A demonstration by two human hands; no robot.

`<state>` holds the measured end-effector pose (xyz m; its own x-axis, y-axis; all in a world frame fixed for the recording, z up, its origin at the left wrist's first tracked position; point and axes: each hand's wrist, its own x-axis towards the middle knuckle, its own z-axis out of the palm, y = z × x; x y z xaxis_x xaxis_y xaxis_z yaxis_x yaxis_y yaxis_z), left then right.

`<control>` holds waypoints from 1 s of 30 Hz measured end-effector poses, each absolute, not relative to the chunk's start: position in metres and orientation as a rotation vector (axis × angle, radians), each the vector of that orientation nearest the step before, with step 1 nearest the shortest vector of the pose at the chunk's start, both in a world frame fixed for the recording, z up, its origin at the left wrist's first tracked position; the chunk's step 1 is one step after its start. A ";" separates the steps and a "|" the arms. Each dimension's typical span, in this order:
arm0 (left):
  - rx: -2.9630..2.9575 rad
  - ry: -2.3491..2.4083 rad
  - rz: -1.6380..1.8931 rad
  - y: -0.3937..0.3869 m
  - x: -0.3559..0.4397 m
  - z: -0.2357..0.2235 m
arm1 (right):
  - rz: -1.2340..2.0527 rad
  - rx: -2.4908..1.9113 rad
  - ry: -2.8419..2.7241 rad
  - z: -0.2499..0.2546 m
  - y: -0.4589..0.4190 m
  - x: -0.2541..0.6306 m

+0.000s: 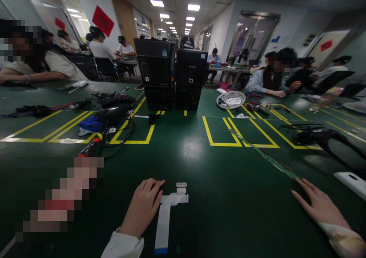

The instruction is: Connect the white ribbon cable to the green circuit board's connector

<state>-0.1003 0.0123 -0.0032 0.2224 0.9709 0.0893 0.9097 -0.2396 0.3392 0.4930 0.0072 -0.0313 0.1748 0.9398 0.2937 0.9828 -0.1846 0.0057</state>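
Observation:
My left hand (143,206) lies palm down on the green table (217,197), fingers loosely curled, its fingertips touching the top of a white flat ribbon cable (165,220) with a blue end. My right hand (316,202) rests flat at the right, fingers stretched out, just below the near end of a long thin green strip board (265,157). Neither hand holds anything.
Two black computer towers (156,76) (190,78) stand at the table's middle back. Cables, a red-handled screwdriver (90,147) and a blue cloth lie left. A white basket (231,99) and a black stand (320,136) are at the right. Other people sit around.

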 end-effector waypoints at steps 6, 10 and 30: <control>2.249 1.792 0.400 0.013 -0.101 -0.003 | -0.398 -2.277 -1.880 -0.029 0.024 0.453; 2.246 1.790 0.412 0.012 -0.100 -0.001 | -0.505 -2.249 -1.886 -0.035 0.038 0.441; 2.285 1.780 0.466 0.011 -0.100 -0.005 | -0.107 -1.603 -2.398 -0.015 0.069 0.318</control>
<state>-0.1005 0.0112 -0.0049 0.2214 0.9678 0.1198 0.9023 -0.2499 0.3513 0.3181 0.0688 -0.0145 -0.3611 0.8983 0.2502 0.9171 0.3908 -0.0794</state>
